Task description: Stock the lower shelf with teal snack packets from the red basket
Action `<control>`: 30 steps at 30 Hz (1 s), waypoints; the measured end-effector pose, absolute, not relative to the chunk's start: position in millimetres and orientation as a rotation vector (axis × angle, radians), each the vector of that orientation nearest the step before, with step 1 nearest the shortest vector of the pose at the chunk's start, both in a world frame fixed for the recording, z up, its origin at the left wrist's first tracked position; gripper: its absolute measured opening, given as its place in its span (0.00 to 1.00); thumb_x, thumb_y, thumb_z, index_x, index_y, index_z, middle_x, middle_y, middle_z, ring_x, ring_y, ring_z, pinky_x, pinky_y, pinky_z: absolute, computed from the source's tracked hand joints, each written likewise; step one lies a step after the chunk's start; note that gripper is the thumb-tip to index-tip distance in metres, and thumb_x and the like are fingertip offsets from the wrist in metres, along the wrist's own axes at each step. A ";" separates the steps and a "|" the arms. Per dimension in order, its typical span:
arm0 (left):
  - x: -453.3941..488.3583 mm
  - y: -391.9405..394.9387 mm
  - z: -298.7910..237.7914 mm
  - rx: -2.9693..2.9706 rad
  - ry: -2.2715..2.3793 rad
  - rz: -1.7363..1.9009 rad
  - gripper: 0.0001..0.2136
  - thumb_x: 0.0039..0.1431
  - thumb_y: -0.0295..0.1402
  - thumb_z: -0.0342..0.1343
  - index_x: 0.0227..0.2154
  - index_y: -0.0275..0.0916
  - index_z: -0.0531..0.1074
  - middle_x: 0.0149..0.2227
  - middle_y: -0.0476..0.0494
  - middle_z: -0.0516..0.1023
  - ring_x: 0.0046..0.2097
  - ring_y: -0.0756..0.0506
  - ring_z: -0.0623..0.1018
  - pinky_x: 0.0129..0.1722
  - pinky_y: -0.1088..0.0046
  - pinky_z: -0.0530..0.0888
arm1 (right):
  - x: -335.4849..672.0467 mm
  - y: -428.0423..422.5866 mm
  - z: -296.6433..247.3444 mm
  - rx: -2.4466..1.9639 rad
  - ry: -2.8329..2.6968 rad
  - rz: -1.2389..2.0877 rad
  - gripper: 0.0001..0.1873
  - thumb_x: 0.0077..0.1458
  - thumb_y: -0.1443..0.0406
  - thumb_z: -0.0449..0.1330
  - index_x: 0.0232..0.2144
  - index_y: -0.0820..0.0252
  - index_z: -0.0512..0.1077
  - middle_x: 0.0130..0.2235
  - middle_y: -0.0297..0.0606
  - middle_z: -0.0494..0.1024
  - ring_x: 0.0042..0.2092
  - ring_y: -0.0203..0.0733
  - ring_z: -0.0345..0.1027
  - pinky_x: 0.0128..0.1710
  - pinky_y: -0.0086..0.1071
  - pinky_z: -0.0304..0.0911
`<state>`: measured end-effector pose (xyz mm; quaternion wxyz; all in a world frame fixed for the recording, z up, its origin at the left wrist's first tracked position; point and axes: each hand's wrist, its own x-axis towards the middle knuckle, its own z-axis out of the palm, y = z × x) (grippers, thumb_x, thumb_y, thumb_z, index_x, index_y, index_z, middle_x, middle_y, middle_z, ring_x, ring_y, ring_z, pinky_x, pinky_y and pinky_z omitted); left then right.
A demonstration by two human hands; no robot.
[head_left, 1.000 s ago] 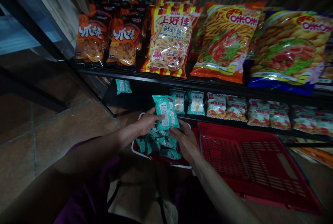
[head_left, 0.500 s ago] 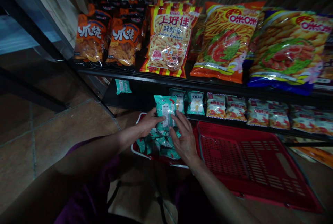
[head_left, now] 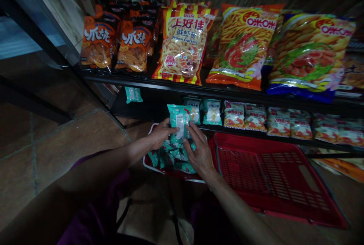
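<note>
Holding a teal snack packet (head_left: 178, 118) upright is the left hand (head_left: 159, 135), its fingers narrowed on the packet's left side, forefinger across the printed panel. The right hand (head_left: 200, 156) has thumb and forefinger spread, fingertips at the packet's right edge; whether they grip or merely steady it, I cannot tell. The packet stands above the rear of a red basket (head_left: 146, 162) holding more teal packets (head_left: 184, 167), in front of the lower shelf (head_left: 150, 113).

Risks, in my judgement: the film looks slick, so a light hold could let the packet slip into the basket. Squeezing hard could crush the contents or strain a seam. A careless backward push could knock the shelf packets (head_left: 212, 112) just behind. Dim light makes misreading small print likely.

Legible writing: those shelf packets read 小鱼小虾; the held packet's heading appears similar, but its fine text is too small. On the upper shelf (head_left: 170, 85), a striped bag (head_left: 184, 44) carries Oishi, 上好佳, 鲜虾条 and "Prawn Crackers". An orange bag (head_left: 241, 49) and a blue-edged bag (head_left: 308, 55) both show 咪咪. Lettering on the red-and-white packets (head_left: 234, 115), lower shelf, cannot be read reliably.
</note>
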<state>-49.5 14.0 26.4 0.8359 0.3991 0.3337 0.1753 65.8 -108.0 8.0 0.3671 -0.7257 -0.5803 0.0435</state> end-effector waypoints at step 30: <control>-46.4 29.6 29.8 0.643 0.728 0.477 0.16 0.42 0.30 0.64 0.38 0.38 0.71 0.33 0.45 0.77 0.31 0.49 0.74 0.34 0.70 0.72 | 65.2 -103.9 16.0 -1.825 -1.542 -0.157 0.12 0.56 0.67 0.54 0.41 0.57 0.74 0.53 0.45 0.68 0.59 0.51 0.55 0.56 0.51 0.58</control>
